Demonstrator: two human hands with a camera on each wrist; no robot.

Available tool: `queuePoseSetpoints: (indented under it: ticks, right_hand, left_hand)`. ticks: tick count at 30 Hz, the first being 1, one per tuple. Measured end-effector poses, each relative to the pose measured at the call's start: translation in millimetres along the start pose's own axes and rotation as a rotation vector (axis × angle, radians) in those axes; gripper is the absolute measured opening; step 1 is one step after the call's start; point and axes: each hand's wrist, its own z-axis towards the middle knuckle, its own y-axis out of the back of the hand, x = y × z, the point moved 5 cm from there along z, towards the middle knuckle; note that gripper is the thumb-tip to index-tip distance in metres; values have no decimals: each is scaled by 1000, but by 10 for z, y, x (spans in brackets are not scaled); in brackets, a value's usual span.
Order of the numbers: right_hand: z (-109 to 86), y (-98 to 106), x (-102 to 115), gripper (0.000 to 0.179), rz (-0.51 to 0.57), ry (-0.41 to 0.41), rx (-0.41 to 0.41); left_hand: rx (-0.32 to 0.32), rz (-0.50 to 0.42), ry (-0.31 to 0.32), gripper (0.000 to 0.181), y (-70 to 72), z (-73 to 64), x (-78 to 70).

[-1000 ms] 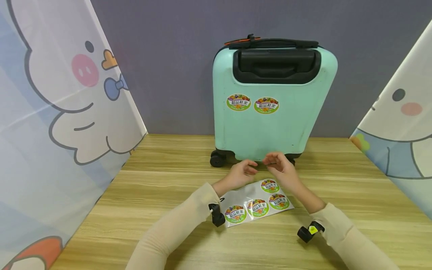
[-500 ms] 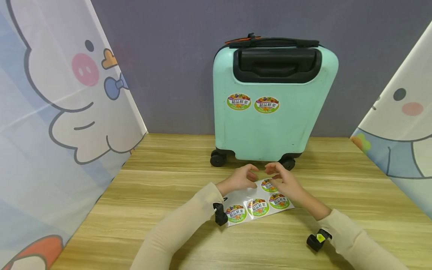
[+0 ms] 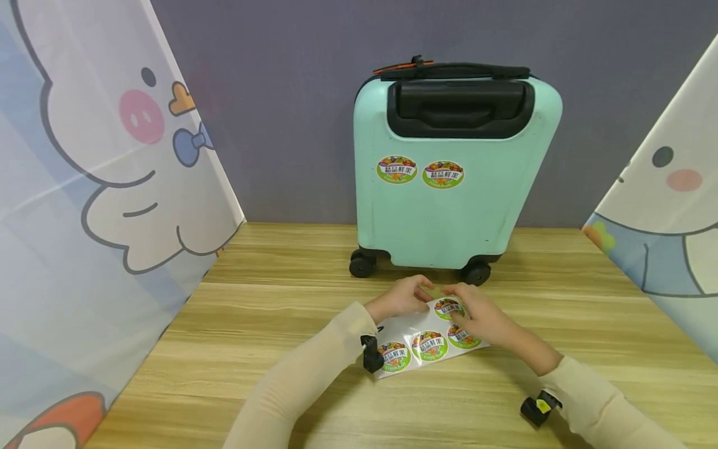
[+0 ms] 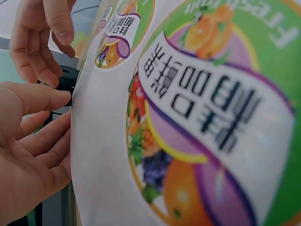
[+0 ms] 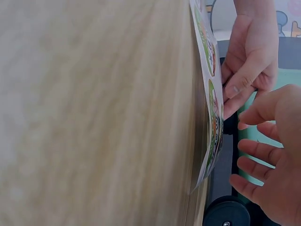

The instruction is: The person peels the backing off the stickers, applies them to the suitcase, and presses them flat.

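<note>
A white sticker sheet [image 3: 412, 320] with several round fruit stickers [image 3: 429, 347] lies on the table in front of a mint-green suitcase [image 3: 432, 218]. Over the sheet's far left edge is my left hand [image 3: 399, 298], thumb and fingers apart right at the edge. My right hand [image 3: 483, 317] reaches over the sheet's right side, its thumb by the far right sticker [image 3: 447, 308]. In the right wrist view, the fingers of the right hand [image 5: 277, 155] are spread and loosely bent beside the sheet [image 5: 205, 61]. Nothing shows pinched in either hand.
Two matching stickers [image 3: 397, 169] are on the suitcase's front. The suitcase stands on black wheels [image 3: 363, 264] against a grey back panel [image 3: 280, 125]. Cartoon-printed cloths [image 3: 112, 206] border the wooden table [image 3: 269, 268] on the left and right.
Both hands have come down and back from the suitcase's lower edge toward the sheet. The right hand now overlaps the right-hand stickers. Sheet and suitcase stay about where they were.
</note>
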Motion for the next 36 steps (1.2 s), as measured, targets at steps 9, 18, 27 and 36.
queuePoseSetpoints:
  ticks: [9, 18, 27, 36]
  right_hand:
    - [-41, -14, 79, 48, -130, 103, -4]
    - [-70, -39, 98, 52, -224, 155, -11]
    - [-68, -38, 123, 50, -246, 173, -34]
    - [-35, -20, 184, 48, -251, 264, -64]
  left_hand:
    - [-27, 3, -9, 45, -22, 61, 24]
    - [-31, 3, -20, 46, -26, 98, 61]
    - [10, -136, 23, 43, 46, 82, 77]
    - [72, -218, 96, 43, 175, 9, 45]
